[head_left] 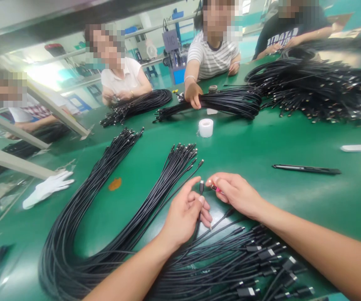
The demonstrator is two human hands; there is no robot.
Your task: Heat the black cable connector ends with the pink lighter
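My left hand (185, 213) pinches a black USB cable (202, 187) just below its plug, which points up with the metal tip showing. Close by on the right, my right hand (235, 192) is closed on a small pink piece with a metal end (214, 188), whose exact kind I cannot make out. The two metal ends face each other with a gap between them. Under my forearms lies a loose spread of black cables (218, 251) with plugs pointing right. A long curved bundle of cables (70, 217) bends round on the left.
A white tape roll (206, 128) and a black pen-like tool (306, 169) lie on the green table (246, 146). A white glove (49, 188) rests at the left by metal posts. Across the table several people handle cable bundles (230, 102); a big cable heap (318, 85) lies far right.
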